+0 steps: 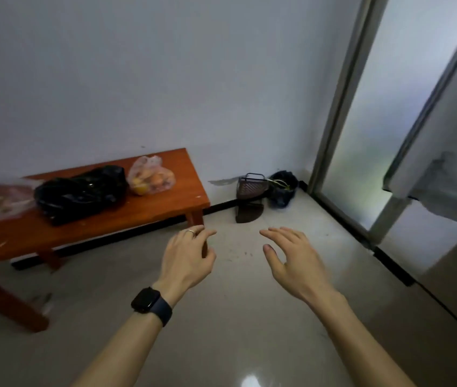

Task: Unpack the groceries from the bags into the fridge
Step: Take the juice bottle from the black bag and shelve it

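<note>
Three bags lie on a low orange-brown wooden table (166, 219) at the left: a clear bag of yellow and orange fruit (150, 175), a black plastic bag (82, 192) in the middle, and a blurred clear bag with reddish contents (1, 202) at the far left. The grey fridge (450, 191) stands at the right edge, seen from the side. My left hand (187, 255), with a ring and a dark watch on the wrist, hangs over the floor just right of the table with fingers loosely curled and empty. My right hand (294, 258) is beside it, fingers relaxed, holding nothing.
A dark wire basket rack (251, 191) and a dark bag (283, 188) sit on the floor in the far corner. A frosted glass door (383, 129) with a metal frame fills the right wall. Pale tiled floor (235, 317) spreads between table and fridge.
</note>
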The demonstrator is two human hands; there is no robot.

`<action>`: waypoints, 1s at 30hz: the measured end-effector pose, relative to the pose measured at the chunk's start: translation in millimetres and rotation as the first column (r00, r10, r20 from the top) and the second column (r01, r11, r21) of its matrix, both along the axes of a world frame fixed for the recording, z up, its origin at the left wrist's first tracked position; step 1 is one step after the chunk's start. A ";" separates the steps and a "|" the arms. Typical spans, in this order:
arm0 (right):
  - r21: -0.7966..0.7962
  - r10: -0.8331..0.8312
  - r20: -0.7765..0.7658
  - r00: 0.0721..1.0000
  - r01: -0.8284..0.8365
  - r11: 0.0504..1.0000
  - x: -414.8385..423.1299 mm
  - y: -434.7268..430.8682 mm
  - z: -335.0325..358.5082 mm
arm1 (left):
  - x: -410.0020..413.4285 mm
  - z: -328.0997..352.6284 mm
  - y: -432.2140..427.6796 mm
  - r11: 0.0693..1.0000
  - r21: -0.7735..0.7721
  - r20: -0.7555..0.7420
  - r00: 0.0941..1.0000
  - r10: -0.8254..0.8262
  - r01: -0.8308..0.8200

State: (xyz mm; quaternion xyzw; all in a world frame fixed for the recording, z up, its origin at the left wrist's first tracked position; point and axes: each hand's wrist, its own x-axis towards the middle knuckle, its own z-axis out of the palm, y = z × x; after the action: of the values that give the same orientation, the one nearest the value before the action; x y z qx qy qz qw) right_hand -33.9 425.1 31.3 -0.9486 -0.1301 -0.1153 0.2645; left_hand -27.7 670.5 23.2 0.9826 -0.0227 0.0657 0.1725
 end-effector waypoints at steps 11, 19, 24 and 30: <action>-0.017 0.359 -0.060 0.932 -0.360 0.933 35.6 298.0 -6.8 | -28.7 -12.2 291.4 0.940 0.014 -0.053 0.938 0.342 -0.342; 0.002 0.459 -0.099 0.883 -0.461 0.887 88.5 404.2 -27.6 | 1.7 -25.6 395.0 0.921 0.027 -0.092 0.916 0.390 -0.389; 0.028 0.484 -0.109 0.869 -0.484 0.875 152.1 454.1 -45.5 | 59.6 -31.4 446.1 0.918 0.069 -0.068 0.916 0.395 -0.390; 0.123 0.481 -0.175 0.859 -0.465 0.877 238.6 503.9 -67.1 | 143.6 -43.0 503.0 0.922 0.114 -0.110 0.918 0.381 -0.370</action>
State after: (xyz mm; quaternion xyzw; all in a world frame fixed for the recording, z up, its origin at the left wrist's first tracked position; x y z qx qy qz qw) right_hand 204.7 929.0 -35.8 -0.8835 -0.3273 0.0440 0.3323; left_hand 115.9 1173.6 -19.8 0.9776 0.1746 0.0325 0.1130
